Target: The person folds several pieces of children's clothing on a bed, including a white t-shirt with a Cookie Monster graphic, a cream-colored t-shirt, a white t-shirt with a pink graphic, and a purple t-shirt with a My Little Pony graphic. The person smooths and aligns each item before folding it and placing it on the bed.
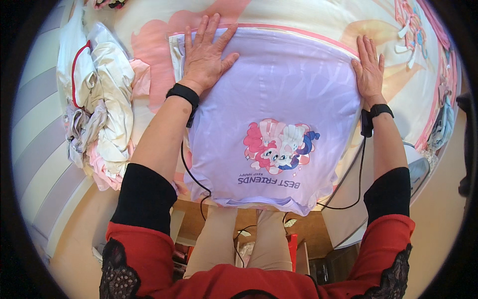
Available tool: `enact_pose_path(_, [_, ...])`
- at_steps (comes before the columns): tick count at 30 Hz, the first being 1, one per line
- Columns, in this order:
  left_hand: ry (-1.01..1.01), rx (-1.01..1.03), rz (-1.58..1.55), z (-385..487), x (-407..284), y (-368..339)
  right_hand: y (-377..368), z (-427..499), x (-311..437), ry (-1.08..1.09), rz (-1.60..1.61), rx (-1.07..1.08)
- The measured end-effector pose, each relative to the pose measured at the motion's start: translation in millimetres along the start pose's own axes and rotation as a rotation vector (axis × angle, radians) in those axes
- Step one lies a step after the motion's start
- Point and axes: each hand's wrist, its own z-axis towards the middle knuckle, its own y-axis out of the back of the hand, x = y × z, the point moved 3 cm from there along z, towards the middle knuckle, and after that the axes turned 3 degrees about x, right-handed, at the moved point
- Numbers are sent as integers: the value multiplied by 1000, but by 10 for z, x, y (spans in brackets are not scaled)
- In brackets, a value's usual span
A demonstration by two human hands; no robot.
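A lavender T-shirt [276,89] lies spread flat in front of me, its hem away from me and its neckline at the near edge. Two cartoon ponies and some lettering form a print [280,147] on its chest. My left hand [207,50] presses flat on the far left corner, fingers spread past the hem. On the far right corner rests my right hand [369,69], its fingers pointing away from me and holding nothing. Under the shirt, edges of other fabric show along the hem, pink at the top and white [176,56] at the left.
A heap of crumpled clothes [112,89] lies at the left. Several hangers [410,33] lie at the far right, near more folded garments [442,119]. Black cables [360,179] run from my wrist straps. A patterned sheet [298,11] covers the surface.
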Motion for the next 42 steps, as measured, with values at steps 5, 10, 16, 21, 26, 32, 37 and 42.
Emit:
enact_pose_path(5, [29, 48, -34, 2, -84, 185, 247, 29, 176, -72, -34, 89])
enact_pose_path(10, [49, 15, -148, 102, -131, 407, 678, 56, 968, 101, 32, -68])
enact_pose_path(16, [-68, -207, -154, 346, -253, 377, 614, 256, 1856, 248, 257, -151])
enact_pose_path(21, [-148, -293, -48, 289, -257, 360, 495, 357, 2038, 274, 249, -264])
enact_pose_path(26, [-258, -301, -26, 190, -248, 379, 454, 259, 2016, 379, 212, -281])
enact_pose_path(32, [-299, -295, -23, 171, -253, 399, 462, 249, 2030, 381, 214, -277])
enact_pose_path(37, [-349, -277, -47, 156, -246, 402, 475, 293, 2054, 338, 227, -305])
enact_pose_path(42, [-375, -258, -104, 136, -229, 417, 463, 313, 2056, 399, 158, -281])
